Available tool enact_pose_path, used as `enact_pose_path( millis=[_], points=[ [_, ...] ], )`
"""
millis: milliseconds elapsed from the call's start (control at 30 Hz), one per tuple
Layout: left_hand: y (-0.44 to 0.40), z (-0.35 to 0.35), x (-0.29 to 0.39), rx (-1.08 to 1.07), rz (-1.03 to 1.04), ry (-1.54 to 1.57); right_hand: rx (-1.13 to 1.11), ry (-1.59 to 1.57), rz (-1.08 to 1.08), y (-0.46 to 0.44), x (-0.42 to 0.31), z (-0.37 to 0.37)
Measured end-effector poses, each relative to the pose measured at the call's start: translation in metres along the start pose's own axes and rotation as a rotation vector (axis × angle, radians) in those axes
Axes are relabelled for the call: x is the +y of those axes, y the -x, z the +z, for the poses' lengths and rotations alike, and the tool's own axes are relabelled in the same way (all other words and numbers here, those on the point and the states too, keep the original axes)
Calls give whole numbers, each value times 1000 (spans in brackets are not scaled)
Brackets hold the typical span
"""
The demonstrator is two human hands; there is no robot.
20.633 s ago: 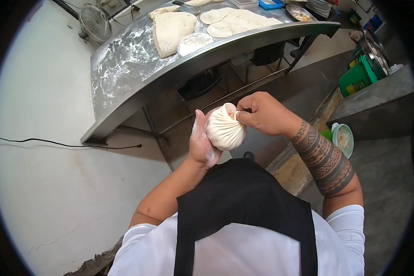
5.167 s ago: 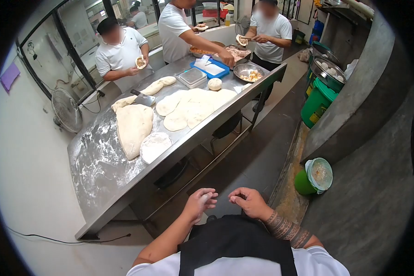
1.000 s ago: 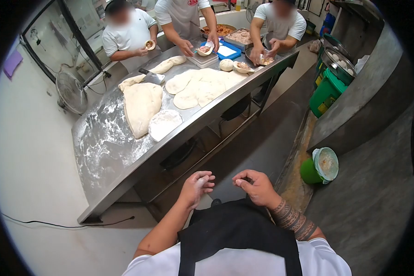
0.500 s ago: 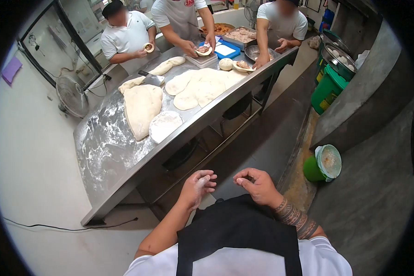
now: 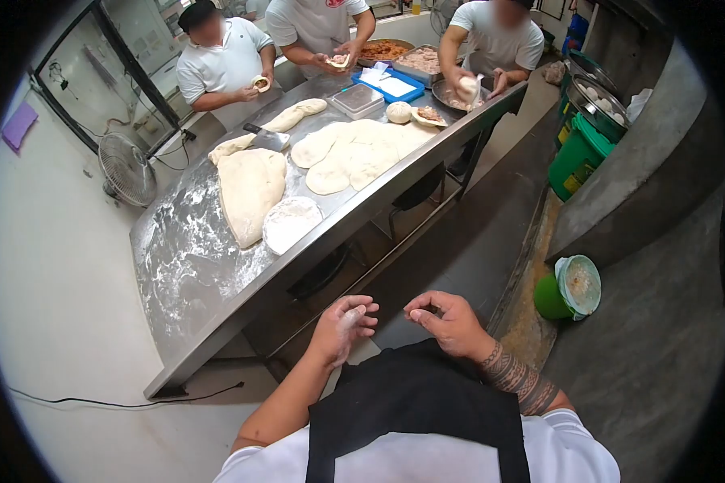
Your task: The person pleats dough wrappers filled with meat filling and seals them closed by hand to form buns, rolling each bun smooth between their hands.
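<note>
Flour whitens my left hand (image 5: 345, 328), raised before the black apron (image 5: 423, 386) with its fingers loosely bent and apart. My right hand (image 5: 449, 324) hovers beside it, fingers curled toward the thumb with a gap inside the curl. I see nothing held in either. Beyond them stands a steel table (image 5: 187, 278) dusted with flour. On it lie a large slab of dough (image 5: 251, 193), flattened dough rounds (image 5: 350, 153), a bowl of flour (image 5: 292, 225) and a dough scraper (image 5: 268, 138) near a dough roll (image 5: 295, 115).
Across the table, two people (image 5: 225, 60) (image 5: 314, 32) hold filled dough pieces; another person (image 5: 495, 44) works over a metal bowl (image 5: 451, 98). A blue scale (image 5: 399, 85) and filling trays (image 5: 419, 61) stand nearby. A green bucket (image 5: 552, 296) sits right, a cable (image 5: 121, 403) lies left.
The person at right has moved from the filled dough on the table to the metal bowl. The middle person has lifted their dough piece away from the plastic container. My hands barely moved.
</note>
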State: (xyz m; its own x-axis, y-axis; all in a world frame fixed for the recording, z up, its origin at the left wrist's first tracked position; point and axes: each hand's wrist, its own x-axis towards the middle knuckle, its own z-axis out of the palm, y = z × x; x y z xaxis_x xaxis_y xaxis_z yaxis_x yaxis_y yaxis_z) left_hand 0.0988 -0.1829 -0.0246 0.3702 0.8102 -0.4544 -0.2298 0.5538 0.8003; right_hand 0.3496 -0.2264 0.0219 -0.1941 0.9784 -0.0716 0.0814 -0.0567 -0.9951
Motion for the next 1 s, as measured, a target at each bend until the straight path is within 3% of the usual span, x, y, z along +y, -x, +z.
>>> enact_pose_path(
  millis=[567, 1000],
  points=[
    [-49, 33, 33, -31, -8, 64, -58, -35, 21, -49, 1, -53],
    [-150, 167, 95, -120, 96, 74, -78, -179, -52, -156, -47, -222]
  ],
)
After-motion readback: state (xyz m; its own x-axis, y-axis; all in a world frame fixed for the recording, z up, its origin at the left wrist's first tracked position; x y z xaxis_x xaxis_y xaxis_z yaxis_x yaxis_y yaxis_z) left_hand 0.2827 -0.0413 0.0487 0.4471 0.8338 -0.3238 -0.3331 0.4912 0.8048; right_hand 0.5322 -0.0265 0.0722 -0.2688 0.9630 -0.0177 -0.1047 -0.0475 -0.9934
